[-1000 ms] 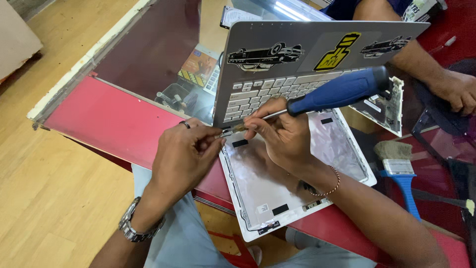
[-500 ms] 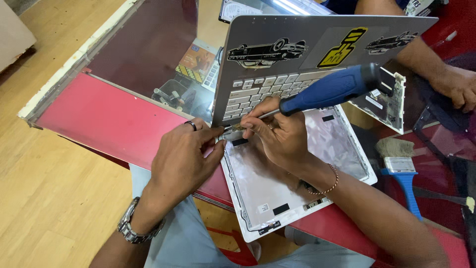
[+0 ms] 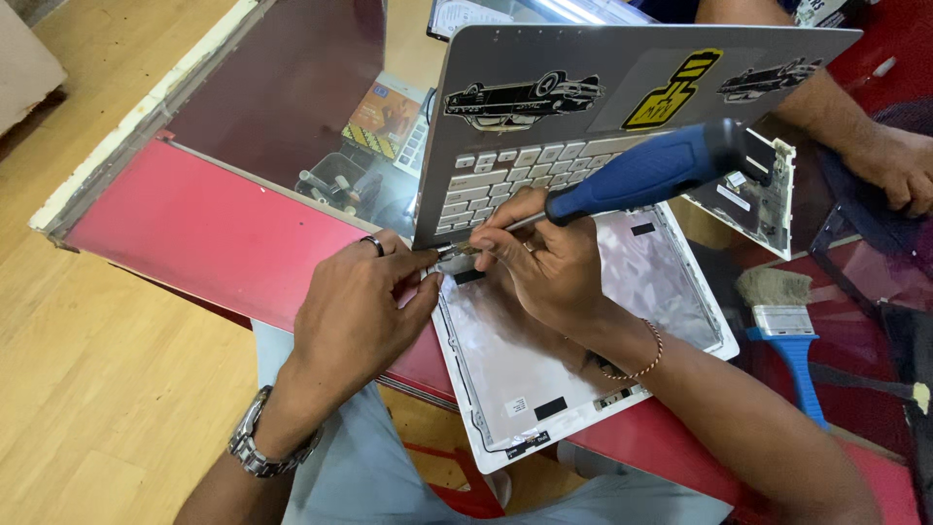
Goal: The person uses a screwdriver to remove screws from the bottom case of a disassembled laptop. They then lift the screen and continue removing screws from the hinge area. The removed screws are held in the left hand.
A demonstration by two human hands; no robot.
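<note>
The right hand [image 3: 544,267] is gripping a blue-handled screwdriver [image 3: 646,175], its tip meeting the laptop [image 3: 544,146] hinge just past the fingertips. The left hand [image 3: 355,311] is pinching that hinge corner. The opened shell looks thin and fragile, best held near the hinge.

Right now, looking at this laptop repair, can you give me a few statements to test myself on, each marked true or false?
1. The right hand holds a blue-handled screwdriver. True.
2. The screwdriver tip is at the laptop's hinge corner, where the left hand pinches. True.
3. The laptop lid is plain, with no stickers. False: it bears car stickers and a yellow one.
4. A brush with a blue handle lies on the table to the right. True.
5. The left wrist is bare. False: it wears a metal watch.
6. Nobody else is near. False: another person's hand rests at top right.
</note>
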